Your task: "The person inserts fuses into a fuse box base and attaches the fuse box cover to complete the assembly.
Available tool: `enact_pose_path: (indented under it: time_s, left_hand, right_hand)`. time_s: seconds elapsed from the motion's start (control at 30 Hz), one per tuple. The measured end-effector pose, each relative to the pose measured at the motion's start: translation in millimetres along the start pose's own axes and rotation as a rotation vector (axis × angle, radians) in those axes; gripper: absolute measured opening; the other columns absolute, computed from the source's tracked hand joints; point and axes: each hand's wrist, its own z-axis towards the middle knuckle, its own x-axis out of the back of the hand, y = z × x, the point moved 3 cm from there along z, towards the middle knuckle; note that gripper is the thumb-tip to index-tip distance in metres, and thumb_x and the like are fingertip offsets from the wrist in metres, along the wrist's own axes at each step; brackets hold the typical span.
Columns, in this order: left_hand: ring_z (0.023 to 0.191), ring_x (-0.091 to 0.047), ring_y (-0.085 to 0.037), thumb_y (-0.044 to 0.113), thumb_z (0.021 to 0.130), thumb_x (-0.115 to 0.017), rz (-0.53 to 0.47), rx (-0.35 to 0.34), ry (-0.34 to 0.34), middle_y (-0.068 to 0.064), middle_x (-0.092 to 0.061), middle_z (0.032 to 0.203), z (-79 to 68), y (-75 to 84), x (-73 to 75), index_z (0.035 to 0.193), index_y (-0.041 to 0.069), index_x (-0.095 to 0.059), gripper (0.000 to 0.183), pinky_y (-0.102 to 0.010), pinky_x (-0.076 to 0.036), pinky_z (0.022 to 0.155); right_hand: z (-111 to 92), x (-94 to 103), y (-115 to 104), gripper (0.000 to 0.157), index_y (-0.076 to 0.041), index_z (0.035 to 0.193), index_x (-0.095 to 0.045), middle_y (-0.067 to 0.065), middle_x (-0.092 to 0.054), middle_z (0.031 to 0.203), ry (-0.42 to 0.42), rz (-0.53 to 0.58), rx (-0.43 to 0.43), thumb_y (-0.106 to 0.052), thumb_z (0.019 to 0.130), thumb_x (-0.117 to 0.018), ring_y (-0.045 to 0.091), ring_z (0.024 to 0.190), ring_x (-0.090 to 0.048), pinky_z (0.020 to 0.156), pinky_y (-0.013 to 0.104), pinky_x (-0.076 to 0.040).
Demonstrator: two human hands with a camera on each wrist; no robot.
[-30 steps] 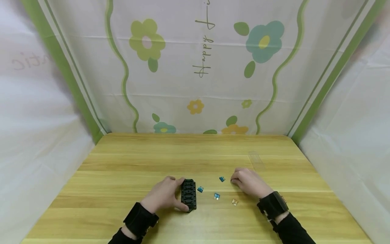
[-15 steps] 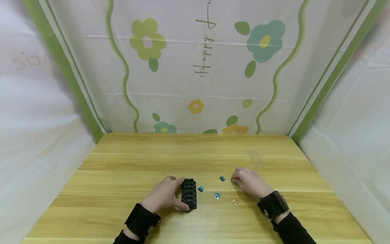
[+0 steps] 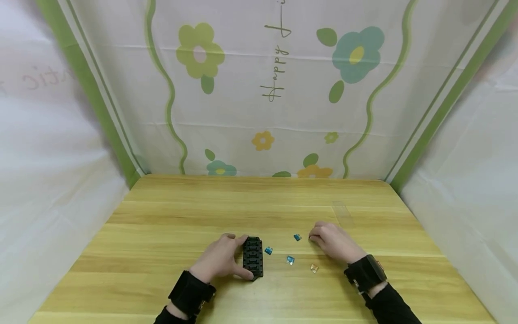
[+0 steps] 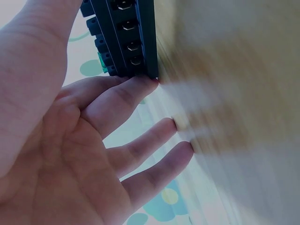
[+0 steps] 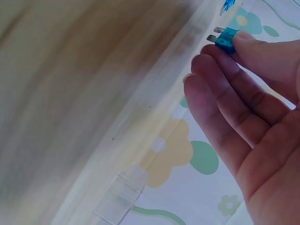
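On the near part of the counter, my dark sleeves reach in, a black band round each wrist. The orange fuse is the loose piece nearest me, with one blue fuse a little farther off, to its left. Left of both lies the black block, its length running away from me; my left hand grips it by the ends — thumb at the near one, fingertips at the far one — with two other fingers stretched out. A second blue fuse lies just beside the block's right edge. My right hand pinches a turquoise fuse between thumb and forefinger — its two metal prongs stick out — and a third blue fuse lies near those fingertips. Beyond that hand rests a clear plastic piece; past the counter's far edge hangs a flowered white cloth.
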Motion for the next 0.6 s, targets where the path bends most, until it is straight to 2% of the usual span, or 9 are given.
enact_pose_path:
  time_s: [0.37, 0.6]
  left_hand:
    - [0.115, -0.049, -0.043, 0.069, 0.060, -0.074, 0.007, 0.003, -0.001, -0.029, -0.041, 0.135, 1.0, 2.0, -0.4, 0.144, 0.010, -0.044, 0.107, -0.050, -0.045, 0.088]
    - [0.114, -0.049, -0.043, 0.067, 0.061, -0.075, 0.001, 0.007, 0.012, -0.030, -0.041, 0.134, 1.3, 3.4, 0.1, 0.143, 0.010, -0.045, 0.105, -0.049, -0.045, 0.087]
  right_hand:
    - [1.9, 2.1, 1.2, 0.007, -0.013, 0.089, -0.071, -0.009, -0.059, 0.085, 0.040, 0.001, -0.042, -0.009, 0.088, -0.066, 0.006, 0.077, -0.057, 0.067, 0.022, -0.048]
    - [7.1, 3.5, -3.2, 0.007, -0.018, 0.080, -0.065, -0.013, -0.050, 0.076, 0.059, -0.014, -0.072, -0.014, 0.086, -0.063, 0.003, 0.065, -0.046, 0.056, 0.018, -0.042]
